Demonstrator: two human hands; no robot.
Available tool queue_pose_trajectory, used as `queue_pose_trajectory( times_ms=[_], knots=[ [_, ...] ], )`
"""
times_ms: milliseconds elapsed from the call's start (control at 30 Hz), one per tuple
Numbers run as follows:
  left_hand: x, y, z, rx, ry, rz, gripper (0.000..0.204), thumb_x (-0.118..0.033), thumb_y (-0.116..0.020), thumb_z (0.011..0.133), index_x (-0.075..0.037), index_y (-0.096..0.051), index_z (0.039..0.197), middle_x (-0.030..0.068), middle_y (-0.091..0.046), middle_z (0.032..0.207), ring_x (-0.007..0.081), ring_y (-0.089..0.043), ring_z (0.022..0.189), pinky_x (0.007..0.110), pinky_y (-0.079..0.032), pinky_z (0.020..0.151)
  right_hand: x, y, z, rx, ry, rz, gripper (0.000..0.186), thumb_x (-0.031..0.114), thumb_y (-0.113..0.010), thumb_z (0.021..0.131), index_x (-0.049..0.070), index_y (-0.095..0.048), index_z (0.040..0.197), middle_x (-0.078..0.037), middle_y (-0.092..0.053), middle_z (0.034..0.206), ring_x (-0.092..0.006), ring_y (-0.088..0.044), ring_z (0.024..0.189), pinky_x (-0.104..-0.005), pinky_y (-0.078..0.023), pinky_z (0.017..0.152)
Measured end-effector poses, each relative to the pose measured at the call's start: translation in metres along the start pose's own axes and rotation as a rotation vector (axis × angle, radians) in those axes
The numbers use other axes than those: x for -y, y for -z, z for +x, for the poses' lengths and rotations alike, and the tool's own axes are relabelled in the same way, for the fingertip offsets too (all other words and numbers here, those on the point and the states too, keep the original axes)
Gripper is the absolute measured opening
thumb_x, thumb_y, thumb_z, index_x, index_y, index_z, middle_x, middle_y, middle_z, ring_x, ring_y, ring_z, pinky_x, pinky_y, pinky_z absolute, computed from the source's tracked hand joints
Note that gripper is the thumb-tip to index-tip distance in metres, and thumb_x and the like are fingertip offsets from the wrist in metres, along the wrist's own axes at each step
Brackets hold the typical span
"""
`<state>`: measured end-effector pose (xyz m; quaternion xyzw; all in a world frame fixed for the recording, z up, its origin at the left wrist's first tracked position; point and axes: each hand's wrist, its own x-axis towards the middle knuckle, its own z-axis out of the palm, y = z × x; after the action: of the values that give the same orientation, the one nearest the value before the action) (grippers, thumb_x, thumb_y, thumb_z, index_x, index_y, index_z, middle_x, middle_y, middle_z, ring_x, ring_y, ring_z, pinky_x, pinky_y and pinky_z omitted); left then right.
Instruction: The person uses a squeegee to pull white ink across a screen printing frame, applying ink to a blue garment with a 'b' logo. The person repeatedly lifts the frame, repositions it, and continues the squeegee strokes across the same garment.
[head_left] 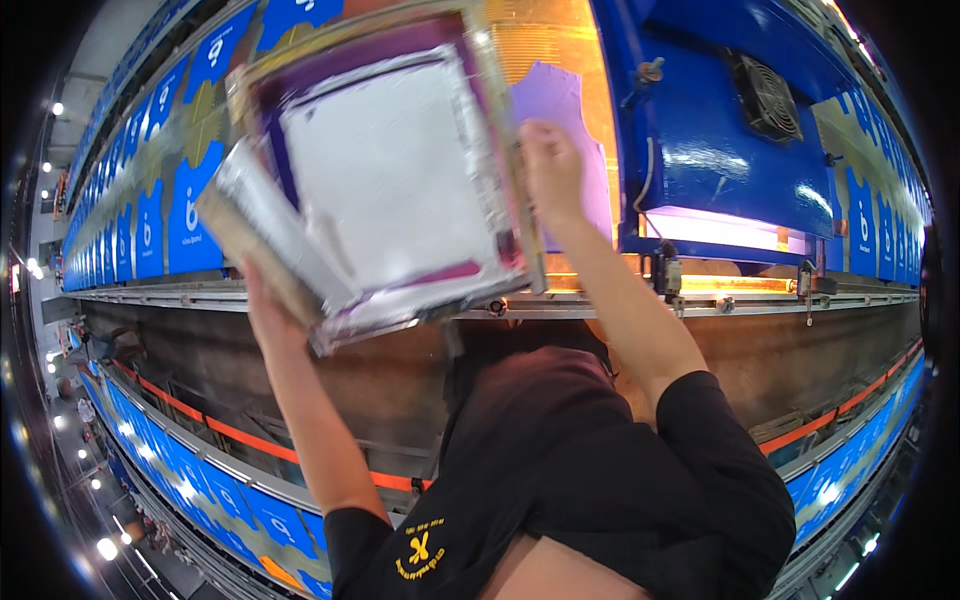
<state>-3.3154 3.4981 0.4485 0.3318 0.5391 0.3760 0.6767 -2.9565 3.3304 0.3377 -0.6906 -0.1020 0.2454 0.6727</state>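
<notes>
A screen-printing frame (375, 170) is raised and tilted, its mesh coated with white paste inside a purple border. A squeegee (265, 220) with a pale blade lies diagonally on its left side. My left hand (273, 310) is closed at the frame's lower left by the squeegee; whether it grips the squeegee too, I cannot tell. My right hand (553, 170) holds the frame's right edge, fingers curled. Beside it a lilac cut fabric piece (585, 185) lies on an orange-lit board (590, 45).
A blue machine (735, 190) with a black fan (765, 95) and a glowing slot stands at the right. Rows of printed blue pieces (150, 215) line the long table, bordered by a metal rail (190, 297). Another long table (230, 495) with an orange strip runs behind me.
</notes>
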Motion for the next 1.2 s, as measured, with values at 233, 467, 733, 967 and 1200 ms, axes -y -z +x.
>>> queue_pose_trajectory(
  times_ms=[233,467,733,967,1200],
  knots=[
    [0.063,-0.1,0.082,0.23,0.227,-0.062,0.049,-0.046,-0.057,0.11,-0.011,-0.059,0.146,0.007,-0.068,0.138,0.0238,-0.066,0.127,0.041,-0.053,0.11,-0.022,0.081,0.073,-0.298,0.114,-0.125,0.028,0.026,-0.071,0.104,-0.001,-0.074,0.113,0.003,-0.064,0.08,-0.0023,-0.051,0.064,-0.0221,-0.039,0.055],
    [0.109,-0.111,0.103,0.271,0.38,0.112,0.066,-0.055,-0.063,0.105,-0.009,-0.053,0.15,0.0144,-0.067,0.137,0.029,-0.068,0.124,0.044,-0.056,0.104,-0.064,0.117,0.08,-0.388,0.075,-0.356,0.037,0.034,-0.071,0.102,-0.001,-0.076,0.112,-0.001,-0.064,0.08,-0.0078,-0.055,0.068,-0.0274,-0.043,0.061],
    [0.113,-0.088,0.111,0.244,0.436,0.16,0.068,-0.058,-0.062,0.104,-0.007,-0.057,0.147,0.0165,-0.067,0.133,0.03,-0.069,0.117,0.044,-0.057,0.1,-0.096,0.097,0.055,-0.36,-0.005,-0.317,0.037,0.035,-0.073,0.1,0.003,-0.077,0.116,0.004,-0.054,0.061,-0.0066,-0.052,0.057,-0.0307,-0.042,0.055],
    [0.079,-0.113,0.078,0.226,0.111,0.505,0.067,-0.059,-0.071,0.099,-0.002,-0.067,0.134,0.0093,-0.072,0.123,0.0192,-0.069,0.103,0.035,-0.057,0.09,-0.114,0.1,0.072,-0.272,-0.117,-0.477,0.045,0.048,-0.075,0.094,0.014,-0.074,0.122,-0.007,-0.068,0.074,-0.0206,-0.069,0.075,-0.0397,-0.052,0.074],
    [0.084,-0.187,0.104,0.635,-0.426,1.181,0.043,-0.042,-0.087,0.087,-0.008,-0.077,0.111,0.0035,-0.075,0.098,0.0203,-0.07,0.091,0.036,-0.056,0.079,-0.113,0.098,0.066,-0.261,-0.064,-0.661,0.037,0.043,-0.075,0.095,0.014,-0.072,0.118,-0.007,-0.071,0.078,-0.0209,-0.071,0.078,-0.0397,-0.054,0.076]
  ],
)
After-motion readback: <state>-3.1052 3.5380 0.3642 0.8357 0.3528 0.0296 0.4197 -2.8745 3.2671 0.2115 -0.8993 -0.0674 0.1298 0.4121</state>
